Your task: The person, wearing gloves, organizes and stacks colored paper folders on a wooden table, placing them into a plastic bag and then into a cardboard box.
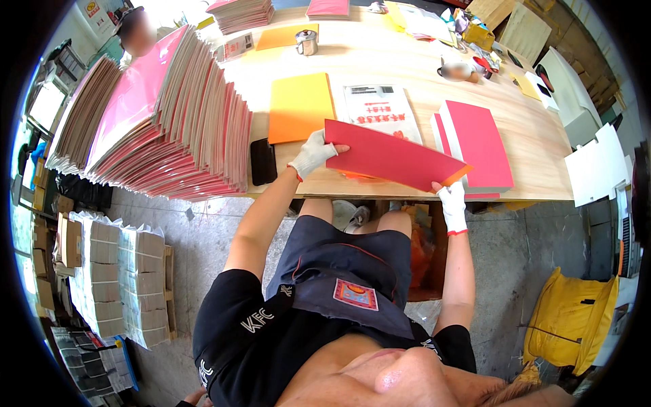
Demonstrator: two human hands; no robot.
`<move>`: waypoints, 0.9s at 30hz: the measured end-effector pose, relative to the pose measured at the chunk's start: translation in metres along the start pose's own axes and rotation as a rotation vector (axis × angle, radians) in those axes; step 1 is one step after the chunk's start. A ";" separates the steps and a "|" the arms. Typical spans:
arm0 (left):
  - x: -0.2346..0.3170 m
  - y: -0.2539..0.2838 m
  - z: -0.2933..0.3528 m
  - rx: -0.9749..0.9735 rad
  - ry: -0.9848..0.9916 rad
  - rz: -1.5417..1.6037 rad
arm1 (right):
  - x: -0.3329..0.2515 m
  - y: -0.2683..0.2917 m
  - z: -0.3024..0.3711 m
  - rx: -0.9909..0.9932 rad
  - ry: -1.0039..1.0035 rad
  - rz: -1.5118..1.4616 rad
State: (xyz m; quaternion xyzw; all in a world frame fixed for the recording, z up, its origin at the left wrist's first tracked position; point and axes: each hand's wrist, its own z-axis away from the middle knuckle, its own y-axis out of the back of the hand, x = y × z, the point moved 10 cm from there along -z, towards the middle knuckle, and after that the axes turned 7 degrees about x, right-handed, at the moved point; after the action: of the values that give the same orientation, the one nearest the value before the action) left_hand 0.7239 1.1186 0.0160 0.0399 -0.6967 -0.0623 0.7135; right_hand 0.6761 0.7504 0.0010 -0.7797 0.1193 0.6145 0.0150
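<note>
A red card sheet [393, 154] is held up at a tilt above the table's front edge, an orange patch showing at its right corner. My left hand [314, 153], in a white glove with bare fingertips, pinches its left end. At the lower right corner, my gloved right hand [453, 205] grips it between thumb and fingers. Behind the sheet lie an orange stack of sheets [298, 102] and a white printed packet [380, 105], partly hidden by the sheet. To the right sits a thick stack of red card [483, 146]. A black phone [263, 161] lies left of my left hand.
Tall piles of pink-covered booklets [183, 136] fill the table's left side, with a person [135, 34] behind them. A metal cup [307, 43] stands farther back. Wrapped bundles [122, 278] stand on the floor at left, a yellow sack [569, 319] at right.
</note>
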 end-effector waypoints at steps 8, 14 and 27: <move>-0.024 -0.014 -0.001 0.098 -0.042 0.015 | -0.001 -0.025 0.003 0.008 -0.052 -0.149; -0.007 -0.019 0.005 0.212 -0.095 0.228 | -0.040 0.005 0.036 0.051 0.185 0.310; -0.034 0.030 0.023 0.375 -0.454 -1.022 | 0.032 0.048 0.152 0.049 -0.462 -0.638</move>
State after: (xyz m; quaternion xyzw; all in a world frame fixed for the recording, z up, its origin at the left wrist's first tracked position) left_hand 0.7014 1.1537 -0.0124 0.4820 -0.7234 -0.2809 0.4067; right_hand 0.5283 0.7244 -0.0605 -0.6184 -0.1207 0.7352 0.2502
